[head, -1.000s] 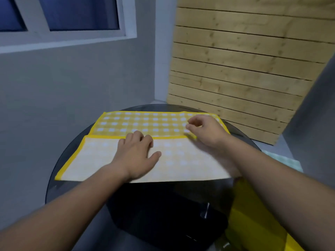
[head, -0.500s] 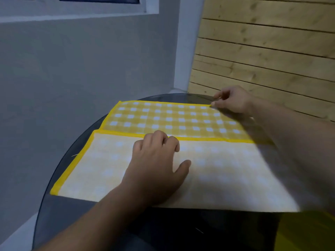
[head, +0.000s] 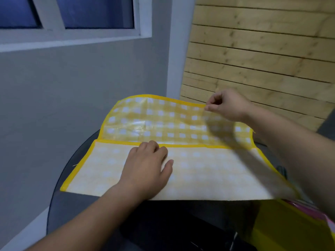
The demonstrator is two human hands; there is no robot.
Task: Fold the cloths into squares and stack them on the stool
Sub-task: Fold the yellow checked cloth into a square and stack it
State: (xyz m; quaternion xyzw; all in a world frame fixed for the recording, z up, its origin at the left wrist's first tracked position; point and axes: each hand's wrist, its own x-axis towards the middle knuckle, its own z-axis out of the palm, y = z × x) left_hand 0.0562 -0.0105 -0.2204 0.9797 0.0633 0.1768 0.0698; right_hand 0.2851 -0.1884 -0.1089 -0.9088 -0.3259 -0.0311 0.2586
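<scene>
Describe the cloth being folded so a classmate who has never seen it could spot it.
Find the round dark table before the wooden slat wall. On it lies the yellow checked cloth, left hand pressing it, right hand pinching its raised far edge. White squares and a solid yellow hem separate it from the plain yellow item nearby.

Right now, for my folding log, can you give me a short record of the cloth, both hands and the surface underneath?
cloth: yellow checked, yellow border; near part shows its pale side, far part is raised off the table
left hand: presses down on the pale part, fingertips at the yellow border across the middle
right hand: pinches the far edge and holds it up
table: dark, round, under the cloth
fold: not yet a square
</scene>
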